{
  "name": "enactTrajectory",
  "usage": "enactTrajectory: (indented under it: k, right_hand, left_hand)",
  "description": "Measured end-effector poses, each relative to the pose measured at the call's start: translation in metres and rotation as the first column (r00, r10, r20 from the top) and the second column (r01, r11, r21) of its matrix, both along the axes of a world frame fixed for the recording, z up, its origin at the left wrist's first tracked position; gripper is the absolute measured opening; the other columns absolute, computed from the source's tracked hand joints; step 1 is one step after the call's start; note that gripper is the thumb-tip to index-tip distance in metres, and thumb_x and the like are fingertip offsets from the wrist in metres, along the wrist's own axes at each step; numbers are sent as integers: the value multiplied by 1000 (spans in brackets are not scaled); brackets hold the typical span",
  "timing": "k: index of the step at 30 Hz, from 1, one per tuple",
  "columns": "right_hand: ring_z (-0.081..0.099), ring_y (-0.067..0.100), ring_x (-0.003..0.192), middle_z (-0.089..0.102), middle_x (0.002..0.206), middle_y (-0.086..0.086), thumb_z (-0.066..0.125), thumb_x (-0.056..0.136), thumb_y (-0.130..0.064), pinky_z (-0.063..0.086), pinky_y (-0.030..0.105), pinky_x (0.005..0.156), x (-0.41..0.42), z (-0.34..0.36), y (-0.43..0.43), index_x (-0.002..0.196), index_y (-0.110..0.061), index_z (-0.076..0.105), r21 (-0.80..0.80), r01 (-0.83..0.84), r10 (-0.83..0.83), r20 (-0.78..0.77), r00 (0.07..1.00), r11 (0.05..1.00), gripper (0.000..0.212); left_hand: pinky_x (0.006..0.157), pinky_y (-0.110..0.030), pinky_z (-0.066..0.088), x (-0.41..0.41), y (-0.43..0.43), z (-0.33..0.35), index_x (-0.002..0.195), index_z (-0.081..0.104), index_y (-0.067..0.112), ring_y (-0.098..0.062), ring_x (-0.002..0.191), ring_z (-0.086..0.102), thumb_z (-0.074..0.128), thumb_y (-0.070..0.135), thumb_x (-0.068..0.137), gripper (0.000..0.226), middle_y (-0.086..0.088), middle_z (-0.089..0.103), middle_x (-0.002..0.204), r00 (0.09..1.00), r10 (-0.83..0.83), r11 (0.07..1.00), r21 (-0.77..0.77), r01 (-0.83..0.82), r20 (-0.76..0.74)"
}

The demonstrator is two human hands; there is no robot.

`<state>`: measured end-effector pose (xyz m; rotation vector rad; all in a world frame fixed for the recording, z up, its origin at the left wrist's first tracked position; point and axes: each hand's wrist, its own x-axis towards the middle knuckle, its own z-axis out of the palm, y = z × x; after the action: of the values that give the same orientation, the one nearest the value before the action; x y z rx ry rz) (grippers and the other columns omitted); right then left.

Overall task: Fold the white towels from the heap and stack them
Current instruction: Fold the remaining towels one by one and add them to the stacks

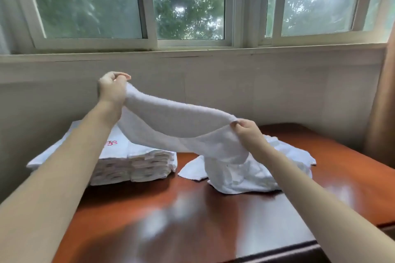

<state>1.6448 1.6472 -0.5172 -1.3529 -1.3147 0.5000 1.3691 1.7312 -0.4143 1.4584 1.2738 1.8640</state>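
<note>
A white towel point(175, 119) hangs stretched in the air between both hands. My left hand point(112, 87) pinches one end, raised high above the stack. My right hand point(249, 132) grips the other end, lower, just over the heap. The towel's lower part droops down onto the heap of loose white towels point(245, 175) at the middle right of the table. A stack of folded white towels point(132, 166) with pink embroidery on top stands at the left, partly hidden by my left forearm.
The towels lie on a glossy reddish-brown wooden table point(192, 220) set against a white wall under a wide window point(188, 2). A brown curtain point(382, 102) hangs at the right. The table's near right edge drops away.
</note>
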Motion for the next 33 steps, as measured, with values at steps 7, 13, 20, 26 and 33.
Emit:
enactTrajectory:
  k: [7,13,20,26,33]
  right_hand:
    - [49,13,64,48,71,-3,55,93,-29,37,16,54,-114,-58,-19,77,-10,55,-617,-485,731,229,643,620,24]
    - [64,8,71,68,85,-7,54,93,-43,46,22,78,-169,-146,-21,93,-27,63,-848,-428,908,135,395,313,18]
    - [61,10,53,66,62,-1,52,94,-20,52,23,55,-169,-174,0,87,-10,65,-628,-417,596,95,797,658,18]
    - [59,27,94,68,93,7,54,89,-3,42,32,76,-154,-180,25,98,-8,69,-91,-66,105,554,826,994,18]
    - [46,25,121,58,127,4,50,91,-22,39,33,93,-118,-187,47,129,-18,54,-214,137,104,827,552,967,38]
  left_hand:
    - [63,-15,45,-139,-9,-114,88,67,-6,-15,70,61,59,-8,83,10,-11,65,72,889,-159,856,-508,-92,-429]
    - [92,-30,44,-194,-40,-197,97,64,21,-25,104,57,51,7,87,21,-2,62,109,611,-148,715,-511,-478,-778]
    - [99,-37,37,-153,-63,-268,129,47,27,-29,126,34,50,31,89,40,-4,35,134,190,-486,722,-515,-463,-853]
    - [84,-26,37,-172,-55,-304,129,49,20,-26,120,46,42,-6,84,53,-4,40,137,744,-104,823,-477,-308,-660]
    - [70,-35,51,-212,-49,-299,143,38,17,-31,98,60,35,-22,86,69,-18,52,124,859,133,805,-559,197,494]
